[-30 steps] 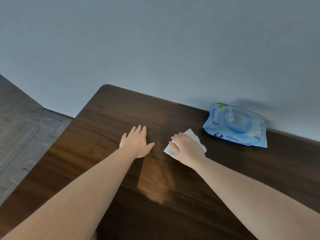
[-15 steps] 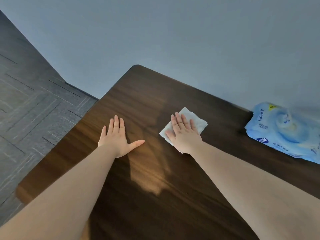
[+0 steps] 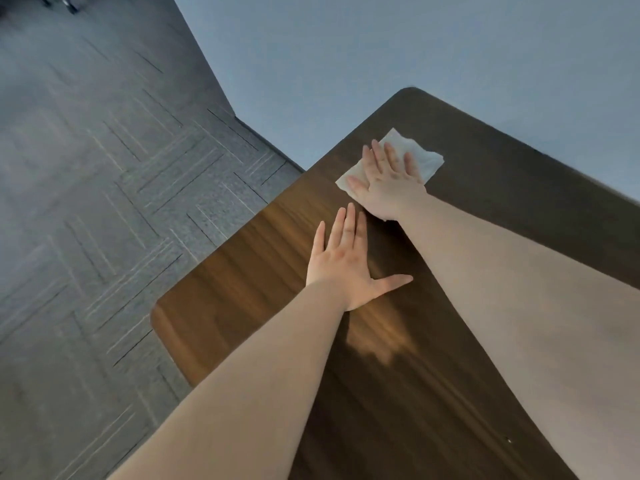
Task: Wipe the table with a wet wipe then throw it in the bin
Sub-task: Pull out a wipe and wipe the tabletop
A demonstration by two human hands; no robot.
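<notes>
A white wet wipe [image 3: 424, 157] lies flat on the dark wooden table [image 3: 502, 188], close to its far left corner. My right hand [image 3: 386, 180] presses down on the wipe with the palm flat and the fingers spread, covering its near half. My left hand [image 3: 341, 263] rests flat on the tabletop just in front of the right hand, fingers together and thumb out, holding nothing. No bin is in view.
The table's left edge [image 3: 221, 251] drops off to a grey patterned floor [image 3: 104, 202]. A pale blue-grey wall [image 3: 381, 46] runs along the table's far side. Chair or cart wheels [image 3: 57, 1] show at the top left corner.
My right hand has slid the wipe leftward toward the table's far left corner. The view has swung left, so the blue wipe pack has left the picture. My left hand stays flat.
</notes>
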